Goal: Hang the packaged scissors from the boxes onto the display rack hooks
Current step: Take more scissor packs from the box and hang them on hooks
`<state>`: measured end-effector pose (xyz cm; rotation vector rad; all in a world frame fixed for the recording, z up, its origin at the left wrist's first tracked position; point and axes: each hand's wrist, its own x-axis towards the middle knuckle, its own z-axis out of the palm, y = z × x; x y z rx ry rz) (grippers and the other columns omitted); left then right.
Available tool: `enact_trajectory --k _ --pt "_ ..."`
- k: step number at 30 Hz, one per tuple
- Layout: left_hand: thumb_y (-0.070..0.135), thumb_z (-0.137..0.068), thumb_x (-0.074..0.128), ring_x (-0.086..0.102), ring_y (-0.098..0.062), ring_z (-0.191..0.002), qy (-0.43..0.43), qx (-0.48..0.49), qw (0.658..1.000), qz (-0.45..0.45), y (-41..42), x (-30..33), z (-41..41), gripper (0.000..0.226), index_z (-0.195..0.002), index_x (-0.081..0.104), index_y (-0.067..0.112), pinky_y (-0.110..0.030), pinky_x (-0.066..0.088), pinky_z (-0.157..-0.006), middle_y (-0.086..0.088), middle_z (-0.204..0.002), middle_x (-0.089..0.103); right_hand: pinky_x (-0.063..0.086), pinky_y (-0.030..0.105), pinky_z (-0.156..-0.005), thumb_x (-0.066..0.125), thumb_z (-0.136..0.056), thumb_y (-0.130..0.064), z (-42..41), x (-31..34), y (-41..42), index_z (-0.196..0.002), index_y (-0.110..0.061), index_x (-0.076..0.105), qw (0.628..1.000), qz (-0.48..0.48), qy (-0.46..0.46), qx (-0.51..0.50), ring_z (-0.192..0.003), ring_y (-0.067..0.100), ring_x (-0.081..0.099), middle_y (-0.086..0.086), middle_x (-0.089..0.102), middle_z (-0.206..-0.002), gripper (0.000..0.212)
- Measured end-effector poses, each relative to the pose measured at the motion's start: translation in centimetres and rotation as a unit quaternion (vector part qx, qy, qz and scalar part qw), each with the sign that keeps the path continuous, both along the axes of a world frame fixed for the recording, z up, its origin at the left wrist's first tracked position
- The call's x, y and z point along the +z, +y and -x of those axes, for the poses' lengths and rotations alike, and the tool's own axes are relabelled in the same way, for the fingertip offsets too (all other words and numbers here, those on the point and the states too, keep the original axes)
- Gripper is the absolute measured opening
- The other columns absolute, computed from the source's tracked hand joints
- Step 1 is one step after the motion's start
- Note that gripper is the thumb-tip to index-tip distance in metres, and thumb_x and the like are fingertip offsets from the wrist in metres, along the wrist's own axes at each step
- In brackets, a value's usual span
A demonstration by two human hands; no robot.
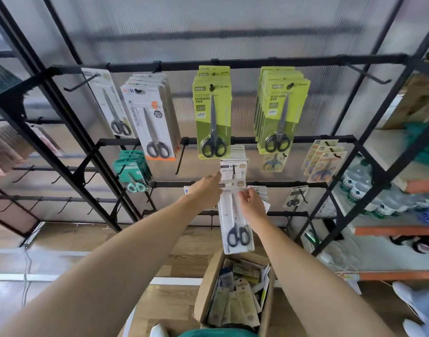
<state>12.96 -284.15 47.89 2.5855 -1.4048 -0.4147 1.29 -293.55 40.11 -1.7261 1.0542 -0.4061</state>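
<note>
both hands (206, 190) (251, 203) outstretched, gripping scissors pack (235, 222)

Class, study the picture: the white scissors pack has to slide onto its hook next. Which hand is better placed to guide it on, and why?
Left. The left hand pinches the white pack at its top, beside the hook; the right hand holds it lower down.

Green scissor packs (212, 113); black rack (233, 63); brown box (208, 283).
</note>
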Motion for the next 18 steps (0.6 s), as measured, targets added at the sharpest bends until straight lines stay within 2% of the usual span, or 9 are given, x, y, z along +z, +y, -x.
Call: enact_trajectory --k 2,4,6,9,14,18 --pt "0.021 -0.100 0.051 0.059 -0.026 -0.098 0.008 0.000 1.000 -0.001 0.3 0.2 0.0 0.038 -0.135 0.039 0.012 -0.034 0.043 -0.070 -0.012 -0.122 0.059 0.041 0.033 -0.075 0.043 -0.105 -0.030 -0.3 -0.1 -0.4 -0.111 -0.010 0.052 0.999 -0.002 -0.003 -0.041 -0.092 0.023 0.057 0.004 0.058 -0.100 0.023" --pt "0.024 -0.101 0.050 0.060 -0.028 -0.106 0.013 -0.004 1.000 -0.010 0.5 0.1 -0.3 0.041 -0.138 0.039 0.013 -0.036 0.048 -0.075 -0.011 -0.126 0.059 0.039 0.033 -0.076 0.043 -0.106 -0.029 -0.6 0.3 -0.6 -0.112 -0.008 0.052 0.998 0.011 -0.005 -0.057 -0.092 0.024 0.055 0.004 0.057 -0.100 0.024" --pt "0.026 -0.100 0.050 0.060 -0.027 -0.111 0.022 -0.015 0.999 -0.022 0.7 -0.2 -0.6 0.045 -0.142 0.038 0.016 -0.041 0.053 -0.086 -0.010 -0.134 0.057 0.036 0.031 -0.077 0.043 -0.106 -0.027 -1.1 0.7 -0.9 -0.114 -0.005 0.053 0.998 0.023 -0.004 -0.066 -0.092 0.022 0.052 0.005 0.056 -0.101 0.025" --pt "0.023 -0.099 0.052 0.055 -0.026 -0.120 0.040 -0.033 0.999 -0.017 1.1 0.0 -0.7 0.053 -0.149 0.032 0.023 -0.041 0.051 -0.096 -0.006 -0.144 0.049 0.036 0.031 -0.079 0.043 -0.106 -0.024 -2.0 1.3 -1.4 -0.117 -0.003 0.055 0.996 0.023 0.010 -0.084 -0.094 0.022 0.051 0.006 0.056 -0.103 0.026" --pt "0.028 -0.100 0.051 0.056 -0.030 -0.118 0.018 -0.027 0.999 -0.032 1.1 0.0 -1.2 0.050 -0.147 0.033 0.023 -0.046 0.051 -0.094 -0.009 -0.140 0.052 0.038 0.033 -0.076 0.044 -0.105 -0.025 -3.6 1.8 -2.2 -0.117 -0.005 0.056 0.994 0.025 0.072 -0.083 -0.097 0.027 0.055 0.013 0.062 -0.111 0.026" --pt "0.030 -0.100 0.051 0.056 -0.029 -0.120 0.020 -0.022 0.999 -0.038 0.9 0.1 -1.6 0.048 -0.146 0.037 0.022 -0.044 0.050 -0.096 -0.008 -0.141 0.052 0.045 0.037 -0.088 0.043 -0.105 -0.034 -4.2 1.8 -2.8 -0.135 -0.004 0.049 0.987 0.006 0.154 -0.052 -0.123 0.036 0.054 0.018 0.058 -0.133 0.042"
